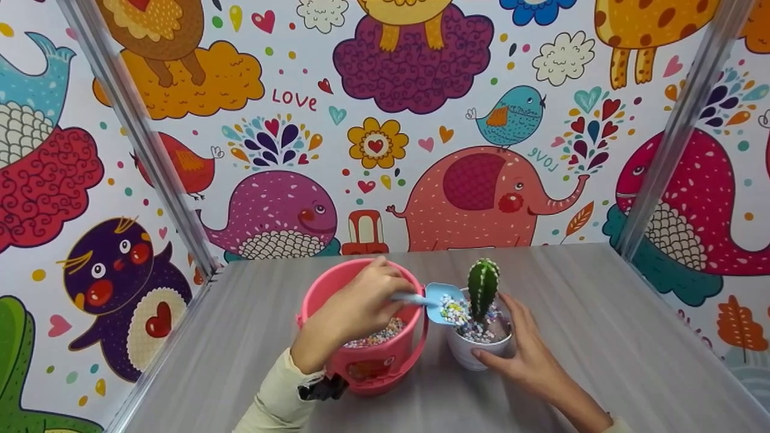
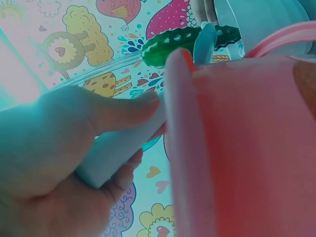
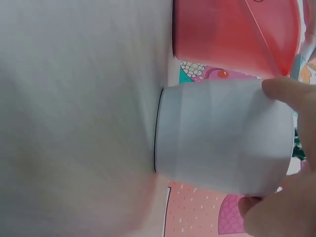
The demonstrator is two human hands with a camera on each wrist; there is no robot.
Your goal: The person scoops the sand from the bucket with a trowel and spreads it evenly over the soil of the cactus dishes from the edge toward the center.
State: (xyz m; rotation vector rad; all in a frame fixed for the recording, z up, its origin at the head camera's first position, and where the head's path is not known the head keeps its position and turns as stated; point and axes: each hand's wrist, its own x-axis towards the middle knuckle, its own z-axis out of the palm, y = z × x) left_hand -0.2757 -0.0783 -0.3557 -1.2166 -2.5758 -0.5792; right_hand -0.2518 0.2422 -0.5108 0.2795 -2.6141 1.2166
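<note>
Pinches the blue scoop (image 1: 435,294) by its handle (image 2: 116,154) with the left hand (image 1: 362,297), at the rim of the white pot (image 1: 464,352). Looks light and stiff, best held there; may spill beads (image 1: 451,311) if tipped. Grips the pot's sides with the right hand (image 1: 532,359).

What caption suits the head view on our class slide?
Left hand holds a blue shovel of multicoloured pebbles beside a cactus whose white pot the right hand grips.
</note>
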